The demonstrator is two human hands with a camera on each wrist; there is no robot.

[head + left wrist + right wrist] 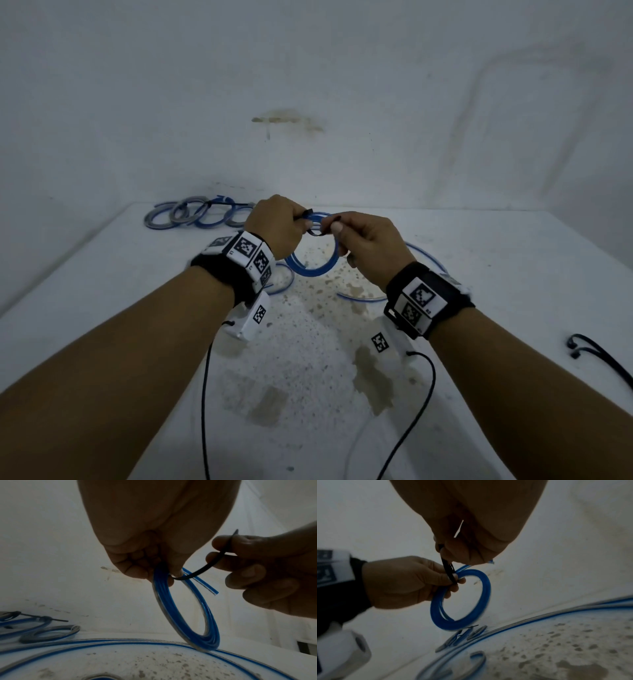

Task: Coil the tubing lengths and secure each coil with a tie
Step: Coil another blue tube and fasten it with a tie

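Your left hand [274,222] pinches the blue coil [313,263] above the bench [513,274], your right hand [363,240] pinches the black tie [205,569] looped around it; finished coils [195,214] far left, loose tubing [424,255] right, still uncoiled.

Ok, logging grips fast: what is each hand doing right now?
Left hand: closed, gripping the blue tubing coil at its top.
Right hand: closed, pinching the black tie.
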